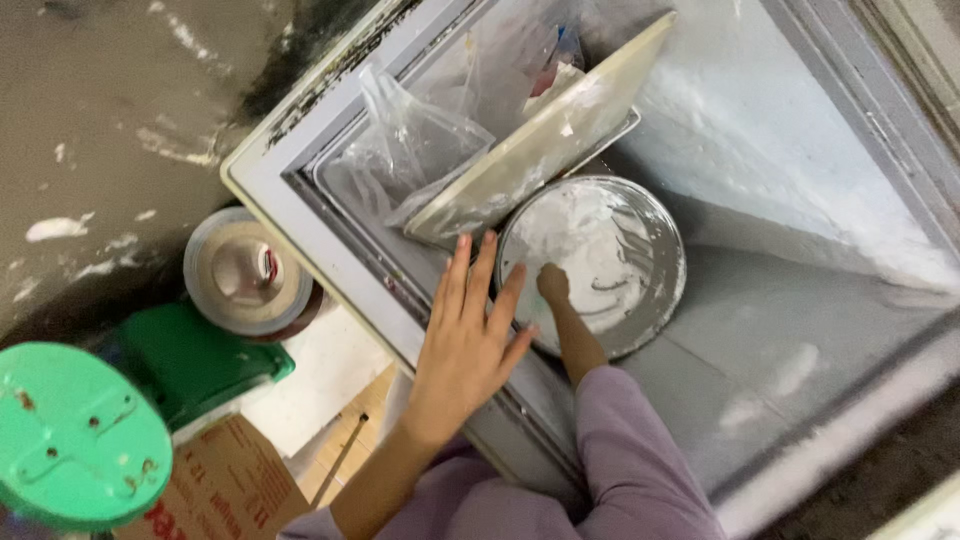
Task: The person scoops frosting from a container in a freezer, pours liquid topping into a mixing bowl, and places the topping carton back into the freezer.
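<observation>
green lid, far left, round. cardboard box beside it, brown with red print. tape roll, grey, on the floor by the freezer wall. left hand: fingers spread flat on the freezer rim, holding nothing. clear bags and a pale board lean inside. right hand reaches into the round metal pan on the frosted floor; fingers hidden, cannot tell. step judged: reaching in for the pan; next needs a firm hold on its rim.
</observation>
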